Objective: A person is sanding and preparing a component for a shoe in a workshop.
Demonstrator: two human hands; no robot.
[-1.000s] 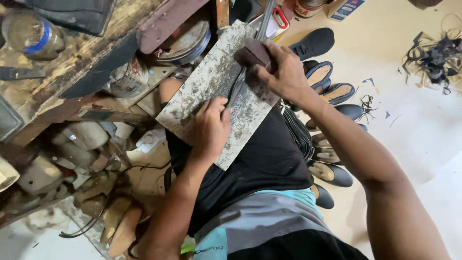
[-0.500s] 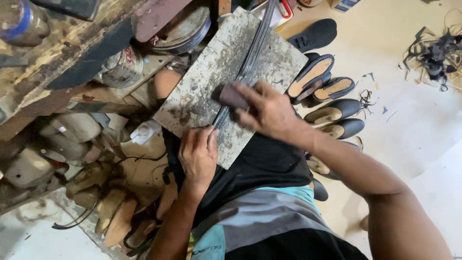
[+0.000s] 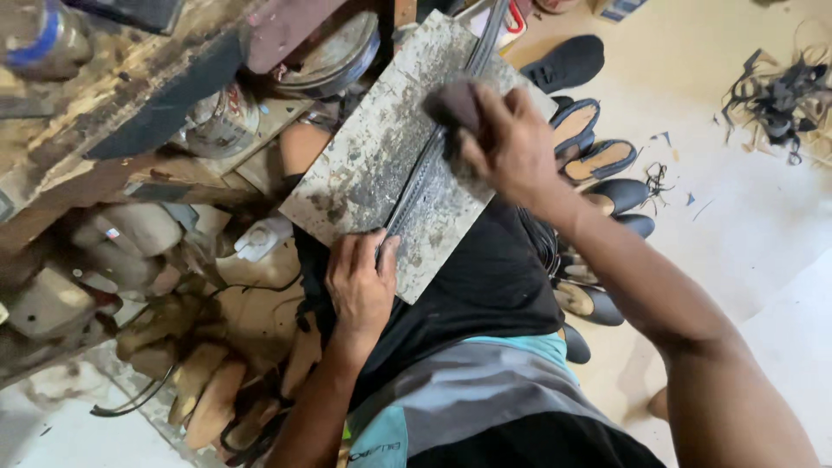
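Cluttering the far left is a worn wooden bench with a round metal tin under its edge, and pale wooden shoe lasts lie heaped below. Next comes the left hand, fingers closed down on the near end of a long dark strip, pinning it to a grey, stained slab that rests tilted across the person's lap. Further right, the right hand is clamped around a dark brown block pressed onto the strip's upper stretch. Beyond it, dark shoes sit in a row on the floor, with black scraps at the far right.
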